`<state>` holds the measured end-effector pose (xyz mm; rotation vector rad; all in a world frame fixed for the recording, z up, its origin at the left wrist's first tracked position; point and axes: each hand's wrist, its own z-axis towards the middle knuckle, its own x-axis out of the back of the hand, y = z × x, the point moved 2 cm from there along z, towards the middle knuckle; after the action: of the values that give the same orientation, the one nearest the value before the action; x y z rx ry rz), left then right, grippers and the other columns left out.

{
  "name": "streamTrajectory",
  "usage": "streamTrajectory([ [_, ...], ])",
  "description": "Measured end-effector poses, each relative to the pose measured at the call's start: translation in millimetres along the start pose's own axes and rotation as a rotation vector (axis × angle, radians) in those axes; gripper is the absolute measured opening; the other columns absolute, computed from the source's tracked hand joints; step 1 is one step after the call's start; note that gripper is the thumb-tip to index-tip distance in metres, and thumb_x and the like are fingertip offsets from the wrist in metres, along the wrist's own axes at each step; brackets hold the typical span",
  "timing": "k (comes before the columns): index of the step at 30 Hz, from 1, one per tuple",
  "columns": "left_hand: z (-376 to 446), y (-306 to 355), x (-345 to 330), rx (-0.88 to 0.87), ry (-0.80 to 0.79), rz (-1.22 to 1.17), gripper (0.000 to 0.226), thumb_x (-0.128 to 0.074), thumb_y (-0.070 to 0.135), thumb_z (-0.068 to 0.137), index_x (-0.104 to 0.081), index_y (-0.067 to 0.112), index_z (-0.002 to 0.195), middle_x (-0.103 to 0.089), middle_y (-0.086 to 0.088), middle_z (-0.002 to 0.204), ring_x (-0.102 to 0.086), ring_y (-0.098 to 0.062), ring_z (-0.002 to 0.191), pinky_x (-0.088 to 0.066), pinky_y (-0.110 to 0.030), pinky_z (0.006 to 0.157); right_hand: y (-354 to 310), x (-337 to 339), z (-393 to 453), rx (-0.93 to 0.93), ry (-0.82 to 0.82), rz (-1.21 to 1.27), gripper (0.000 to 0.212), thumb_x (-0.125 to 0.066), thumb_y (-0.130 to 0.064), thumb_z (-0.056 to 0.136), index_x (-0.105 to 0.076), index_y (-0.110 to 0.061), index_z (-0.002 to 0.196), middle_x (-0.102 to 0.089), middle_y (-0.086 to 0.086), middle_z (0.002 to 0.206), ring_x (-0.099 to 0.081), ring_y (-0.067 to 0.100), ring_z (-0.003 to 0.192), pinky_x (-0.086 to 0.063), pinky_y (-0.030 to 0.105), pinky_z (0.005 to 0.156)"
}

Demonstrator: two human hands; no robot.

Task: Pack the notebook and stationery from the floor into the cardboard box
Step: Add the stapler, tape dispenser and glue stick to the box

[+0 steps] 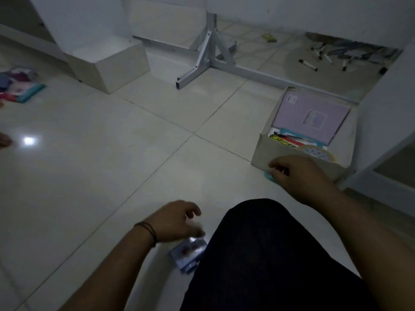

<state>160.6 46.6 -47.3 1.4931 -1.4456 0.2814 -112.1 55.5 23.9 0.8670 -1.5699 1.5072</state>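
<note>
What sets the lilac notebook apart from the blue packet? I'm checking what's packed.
The notebook lies inside the cardboard box; the packet lies on the floor under the left hand. The notebook looks larger and is lilac; the packet is blue. Both lie flat.

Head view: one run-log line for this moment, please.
box: notebook inside | right hand: at teal item by box | left hand: over blue packet

L hand (175,221) curled low, R hand (298,173) clenched.
</note>
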Motion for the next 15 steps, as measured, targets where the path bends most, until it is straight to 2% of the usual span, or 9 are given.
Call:
streamTrajectory([
  [2, -9.0, -10.0, -27.6, 0.045, -0.126, 0.070, 0.082, -0.074, 0.043, 0.069, -0.036, 0.025, 0.139, -0.047, 0.000, 0.130, -0.049, -0.017, 0.118, -0.042, -0.023, 0.093, -3.3, -12.1, 4.7, -0.003, -0.037, 0.040, 0.022, -0.058, -0.024, 0.090, -0.069, -0.012, 0.106, -0.069, 0.006, 0.102, -0.054, 0.012, 0.082, -0.037, 0.022, 0.075],
  [3, -11.6, -14.6, -40.4, 0.057, -0.148, 0.100, 0.088, -0.074, 0.043, 0.067, -0.030, 0.025, 0.141, -0.043, -0.001, 0.133, -0.048, -0.020, 0.121, -0.042, -0.026, 0.095, -4.2, -18.2, 7.1, -0.013, -0.057, 0.053, 0.023, -0.058, -0.024, 0.090, -0.069, -0.013, 0.107, -0.068, 0.006, 0.104, -0.054, 0.013, 0.085, -0.038, 0.023, 0.077],
  [4, -12.8, -18.6, -51.0, 0.059, -0.138, 0.125, 0.086, -0.073, 0.044, 0.066, -0.031, 0.026, 0.138, -0.044, -0.003, 0.131, -0.049, -0.021, 0.117, -0.044, -0.029, 0.094, -4.6, -24.0, 8.8, -0.027, -0.078, 0.059, 0.023, -0.058, -0.025, 0.090, -0.068, -0.014, 0.108, -0.068, 0.007, 0.106, -0.055, 0.014, 0.087, -0.039, 0.023, 0.079],
  [7, -11.2, -25.2, -66.3, 0.069, -0.033, 0.157, 0.061, -0.069, 0.044, 0.066, -0.044, 0.026, 0.117, -0.051, -0.004, 0.116, -0.056, -0.022, 0.101, -0.048, -0.032, 0.083, -4.1, -38.4, 11.1, -0.085, -0.147, 0.087, 0.024, -0.059, -0.025, 0.090, -0.068, -0.014, 0.110, -0.067, 0.009, 0.112, -0.058, 0.019, 0.097, -0.043, 0.025, 0.087],
  [9, -9.1, -24.4, -66.9, 0.099, 0.002, 0.109, 0.056, -0.070, 0.045, 0.068, -0.046, 0.021, 0.113, -0.053, -0.004, 0.115, -0.057, -0.022, 0.100, -0.047, -0.031, 0.081, -2.9, -42.9, 10.2, -0.114, -0.184, 0.098, 0.025, -0.059, -0.024, 0.090, -0.067, -0.013, 0.111, -0.066, 0.010, 0.113, -0.059, 0.021, 0.101, -0.042, 0.025, 0.088],
  [11, -5.6, -23.5, -60.4, 0.119, 0.061, -0.099, 0.055, -0.071, 0.045, 0.071, -0.041, 0.024, 0.113, -0.057, -0.004, 0.110, -0.059, -0.021, 0.094, -0.049, -0.030, 0.075, -0.2, -43.9, 8.3, -0.133, -0.195, 0.097, 0.026, -0.058, -0.024, 0.090, -0.067, -0.013, 0.112, -0.066, 0.010, 0.113, -0.060, 0.022, 0.102, -0.043, 0.025, 0.088],
  [13, -3.4, -18.7, -44.4, 0.134, 0.173, -0.373, 0.056, -0.069, 0.038, 0.077, -0.031, 0.028, 0.116, -0.058, -0.001, 0.099, -0.060, -0.018, 0.079, -0.048, -0.026, 0.061, 2.7, -42.1, 6.3, -0.129, -0.165, 0.088, 0.025, -0.058, -0.024, 0.090, -0.068, -0.013, 0.110, -0.068, 0.008, 0.111, -0.060, 0.020, 0.099, -0.043, 0.024, 0.085],
  [15, 1.2, -10.8, -23.0, 0.143, 0.302, -0.598, 0.054, -0.066, 0.037, 0.073, -0.037, 0.024, 0.117, -0.060, -0.001, 0.093, -0.060, -0.014, 0.072, -0.047, -0.022, 0.054, 5.4, -37.7, 6.1, -0.093, -0.096, 0.068, 0.022, -0.058, -0.023, 0.090, -0.070, -0.012, 0.105, -0.070, 0.007, 0.105, -0.060, 0.017, 0.092, -0.040, 0.020, 0.077],
])
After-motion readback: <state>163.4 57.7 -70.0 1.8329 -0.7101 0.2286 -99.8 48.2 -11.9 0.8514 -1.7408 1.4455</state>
